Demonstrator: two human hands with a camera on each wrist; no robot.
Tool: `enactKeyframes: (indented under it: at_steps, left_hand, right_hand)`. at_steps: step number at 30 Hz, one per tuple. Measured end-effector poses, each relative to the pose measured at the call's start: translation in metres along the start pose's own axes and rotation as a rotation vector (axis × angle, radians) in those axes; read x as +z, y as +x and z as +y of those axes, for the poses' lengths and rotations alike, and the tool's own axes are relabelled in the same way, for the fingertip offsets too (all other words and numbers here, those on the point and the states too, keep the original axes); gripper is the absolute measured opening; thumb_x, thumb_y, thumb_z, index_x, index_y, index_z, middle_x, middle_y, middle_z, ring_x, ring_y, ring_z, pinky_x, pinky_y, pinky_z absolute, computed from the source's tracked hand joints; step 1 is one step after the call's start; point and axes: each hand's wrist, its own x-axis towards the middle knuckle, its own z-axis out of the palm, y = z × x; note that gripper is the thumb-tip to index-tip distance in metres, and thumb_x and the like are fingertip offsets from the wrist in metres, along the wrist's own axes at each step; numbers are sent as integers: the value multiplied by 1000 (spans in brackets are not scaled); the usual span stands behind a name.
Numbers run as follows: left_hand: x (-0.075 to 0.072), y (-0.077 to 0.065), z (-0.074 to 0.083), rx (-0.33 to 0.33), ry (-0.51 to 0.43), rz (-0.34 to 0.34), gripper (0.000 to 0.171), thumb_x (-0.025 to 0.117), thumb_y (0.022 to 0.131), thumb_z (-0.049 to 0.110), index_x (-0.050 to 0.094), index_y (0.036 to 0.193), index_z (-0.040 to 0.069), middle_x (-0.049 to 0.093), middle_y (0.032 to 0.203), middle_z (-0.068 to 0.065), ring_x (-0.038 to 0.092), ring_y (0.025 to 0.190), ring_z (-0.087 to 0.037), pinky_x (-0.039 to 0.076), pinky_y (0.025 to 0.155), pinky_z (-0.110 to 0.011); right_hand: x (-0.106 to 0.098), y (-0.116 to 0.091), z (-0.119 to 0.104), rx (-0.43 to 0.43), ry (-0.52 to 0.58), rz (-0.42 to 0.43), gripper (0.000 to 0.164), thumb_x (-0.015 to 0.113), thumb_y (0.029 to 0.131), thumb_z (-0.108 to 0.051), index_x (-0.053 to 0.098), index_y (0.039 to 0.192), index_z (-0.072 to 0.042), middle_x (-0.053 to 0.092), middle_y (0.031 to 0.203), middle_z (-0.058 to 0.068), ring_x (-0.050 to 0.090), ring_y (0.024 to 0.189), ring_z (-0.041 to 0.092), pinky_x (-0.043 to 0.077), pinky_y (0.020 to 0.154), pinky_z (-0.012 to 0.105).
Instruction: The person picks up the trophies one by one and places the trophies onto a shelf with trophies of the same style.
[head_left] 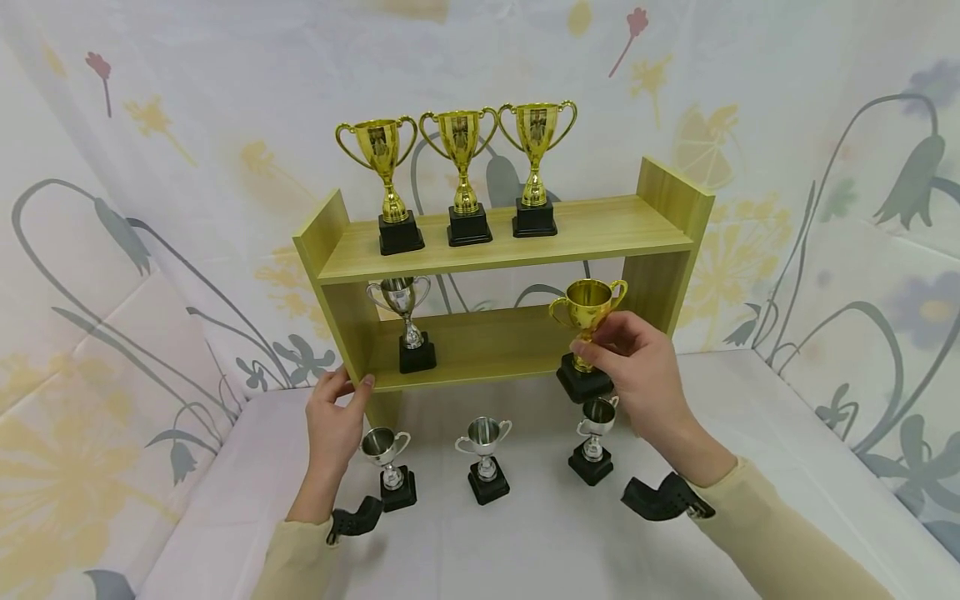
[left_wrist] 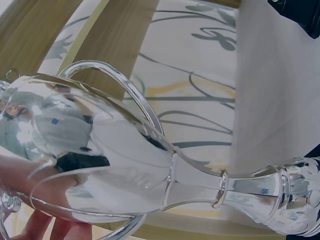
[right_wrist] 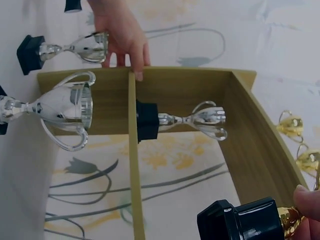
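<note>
My right hand (head_left: 645, 379) pinches a gold trophy cup (head_left: 587, 308) by its stem, just under the bowl. The cup is upright with a slight tilt, its black base in front of the right half of the lower shelf board. My left hand (head_left: 333, 421) grips the wooden shelf unit (head_left: 487, 337) at its left side, thumb at the front end of the lower board. On that board, at the left, stands a silver trophy (head_left: 414, 350). A silver trophy (left_wrist: 110, 150) fills the left wrist view, close before that hand's fingers.
Three gold trophies (head_left: 461, 137) stand in a row on the top board. Three smaller silver trophies, at left (head_left: 396, 486), middle (head_left: 487, 479) and right (head_left: 592, 458), stand on the white-covered table (head_left: 540, 550) before the unit. A flower-printed cloth (head_left: 225, 125) hangs behind.
</note>
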Motion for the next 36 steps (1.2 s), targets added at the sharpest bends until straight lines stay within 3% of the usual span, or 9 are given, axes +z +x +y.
enactKeyframes:
  at_steps: [21, 36]
  left_hand:
    - [0, 0, 0, -7, 2, 2, 34, 67, 95, 14, 68, 126, 2, 61, 110, -13, 60, 100, -26, 47, 70, -20]
    - [0, 0, 1, -9, 4, 1, 35, 67, 95, 14, 67, 127, 2, 61, 111, -14, 60, 100, -27, 46, 69, -14]
  right_hand:
    - [-16, 16, -17, -31, -23, 70, 18, 77, 86, -7, 63, 97, -8, 61, 89, -1, 59, 90, 15, 50, 73, 18]
    - [-26, 25, -30, -74, -16, 113, 15, 76, 87, -7, 66, 97, -10, 63, 90, -1, 57, 90, 16, 49, 72, 18]
